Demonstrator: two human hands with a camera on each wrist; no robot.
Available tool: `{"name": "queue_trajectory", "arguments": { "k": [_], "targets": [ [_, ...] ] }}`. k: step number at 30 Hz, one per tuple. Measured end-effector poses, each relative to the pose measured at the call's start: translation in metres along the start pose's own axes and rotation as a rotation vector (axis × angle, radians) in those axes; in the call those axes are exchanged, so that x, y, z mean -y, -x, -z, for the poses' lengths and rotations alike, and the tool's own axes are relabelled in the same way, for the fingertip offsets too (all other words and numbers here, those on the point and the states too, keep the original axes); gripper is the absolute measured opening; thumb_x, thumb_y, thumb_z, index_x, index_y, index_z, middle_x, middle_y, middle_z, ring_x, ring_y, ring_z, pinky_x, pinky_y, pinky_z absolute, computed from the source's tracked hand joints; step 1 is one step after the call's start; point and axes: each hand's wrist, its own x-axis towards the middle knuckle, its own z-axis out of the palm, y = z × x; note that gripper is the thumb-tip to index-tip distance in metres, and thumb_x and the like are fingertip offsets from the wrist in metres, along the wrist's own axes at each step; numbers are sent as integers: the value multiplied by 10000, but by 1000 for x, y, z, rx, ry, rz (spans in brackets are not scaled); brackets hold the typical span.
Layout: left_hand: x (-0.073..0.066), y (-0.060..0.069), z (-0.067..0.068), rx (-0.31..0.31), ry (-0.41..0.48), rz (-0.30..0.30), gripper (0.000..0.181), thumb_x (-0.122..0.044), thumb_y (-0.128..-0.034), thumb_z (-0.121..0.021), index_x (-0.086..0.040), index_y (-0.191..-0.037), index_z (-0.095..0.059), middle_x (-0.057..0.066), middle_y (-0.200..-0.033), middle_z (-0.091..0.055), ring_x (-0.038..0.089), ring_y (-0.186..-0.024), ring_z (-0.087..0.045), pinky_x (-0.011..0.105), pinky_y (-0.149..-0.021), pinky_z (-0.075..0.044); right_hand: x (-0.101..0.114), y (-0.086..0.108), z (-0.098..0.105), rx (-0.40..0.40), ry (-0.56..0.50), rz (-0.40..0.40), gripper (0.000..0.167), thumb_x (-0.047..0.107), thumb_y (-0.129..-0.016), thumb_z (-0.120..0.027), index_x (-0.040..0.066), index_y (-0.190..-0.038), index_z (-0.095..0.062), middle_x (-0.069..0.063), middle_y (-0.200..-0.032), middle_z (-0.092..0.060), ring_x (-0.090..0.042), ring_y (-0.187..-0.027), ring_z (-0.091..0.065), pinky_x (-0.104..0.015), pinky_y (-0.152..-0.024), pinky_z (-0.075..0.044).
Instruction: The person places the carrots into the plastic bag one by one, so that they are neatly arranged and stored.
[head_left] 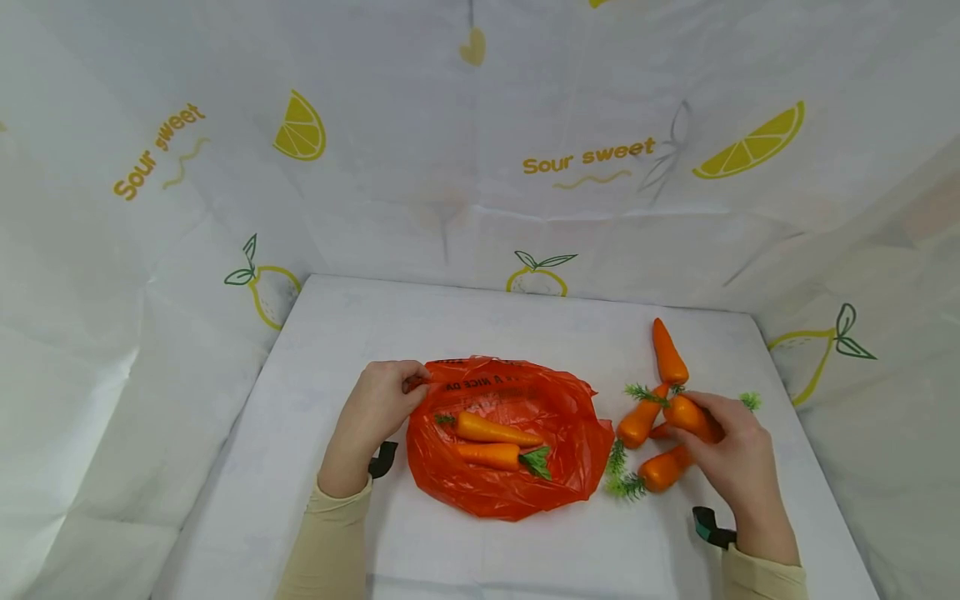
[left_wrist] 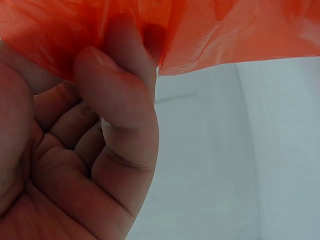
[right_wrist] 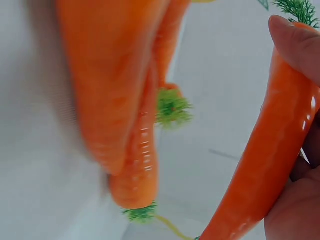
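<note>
A red plastic bag (head_left: 441, 492) lies spread with its mouth upward, and two carrots, one (head_left: 495, 430) above the other (head_left: 487, 455), rest inside. My left hand (head_left: 378, 412) pinches the bag's left rim; in the left wrist view the red film (left_wrist: 225, 30) covers the fingertips. Right of the bag, my right hand (head_left: 738, 458) holds a carrot (head_left: 688, 417) by its thick body. The right wrist view shows that carrot (right_wrist: 272, 135) slanting, thumb near its green top. Beneath and around this hand lie several loose carrots, including one (head_left: 669, 354) at the back and one (head_left: 663, 472) in front.
The white table (head_left: 330, 333) is bordered by a hanging white cloth (head_left: 420, 125) with lemon prints at the back and sides. Another carrot (head_left: 637, 423) lies between the bag and my right hand. Dark wrist mounts (head_left: 382, 460) sit under both wrists.
</note>
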Motion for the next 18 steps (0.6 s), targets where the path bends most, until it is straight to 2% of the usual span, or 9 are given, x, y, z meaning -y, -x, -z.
{"name": "queue_trajectory", "arguments": {
  "k": [4, 7, 10, 13, 18],
  "targets": [
    [0, 0, 0, 2, 0, 1, 74, -91, -984, -843, -88, -1057, -838, -7, -842, -724, 154, -732, -581, 298, -655, -523, 8, -2, 3, -63, 8, 85, 620, -45, -789, -979, 79, -1356, -761, -170, -1284, -723, -205, -1115, -582, 32, -921, -328],
    [0, -1, 0, 3, -2, 0, 68, -90, -982, -846, -98, -1049, -837, -8, -845, -727, 153, -735, -582, 298, -661, -526, 14, -4, 5, -85, -10, 116, 632, -52, -774, -985, 94, -1350, -772, -148, -1276, -731, -38, -1105, -524, 29, -923, -351],
    [-1, 0, 0, 1, -2, 2, 65, -91, -982, -845, -110, -1045, -837, -8, -848, -729, 153, -732, -582, 298, -655, -525, 22, -8, 8, -102, -26, 147, 632, -55, -774, -984, 108, -1349, -779, -134, -1267, -732, 73, -1107, -478, 24, -918, -363],
    [-1, 0, 0, -1, -5, 5, 68, -91, -983, -842, -114, -1047, -837, -5, -852, -732, 153, -731, -582, 298, -653, -526, 32, -12, 11, -121, -46, 186, 637, -77, -759, -988, 96, -1337, -783, -134, -1244, -730, 104, -1107, -476, 30, -924, -371],
    [0, 0, 0, -1, -8, 2, 73, -91, -985, -841, -110, -1055, -839, 2, -868, -745, 151, -739, -590, 299, -664, -536, 48, -17, 11, -140, -83, 236, 651, -109, -732, -990, 95, -1319, -796, -129, -1212, -737, 83, -1121, -492, 30, -930, -384]
  ]
}}
